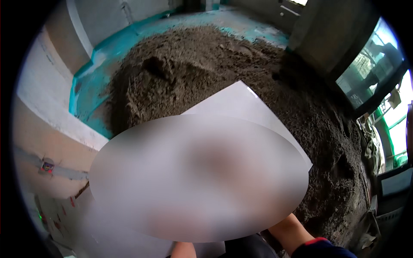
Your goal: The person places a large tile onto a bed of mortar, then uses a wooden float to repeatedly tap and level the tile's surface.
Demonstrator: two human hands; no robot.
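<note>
Looking on, I see turquoise floor at ten o'clock, the left forearm at six, a brown heap at twelve, a pale panel jutting to one, and the right forearm at five, both hands hidden by blur, so I cannot tell the fingers' grip.

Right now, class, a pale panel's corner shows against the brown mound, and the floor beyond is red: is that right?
Not red: in the head view, the floor beyond the brown mound is turquoise. The pale panel's corner does show against the mound.
</note>
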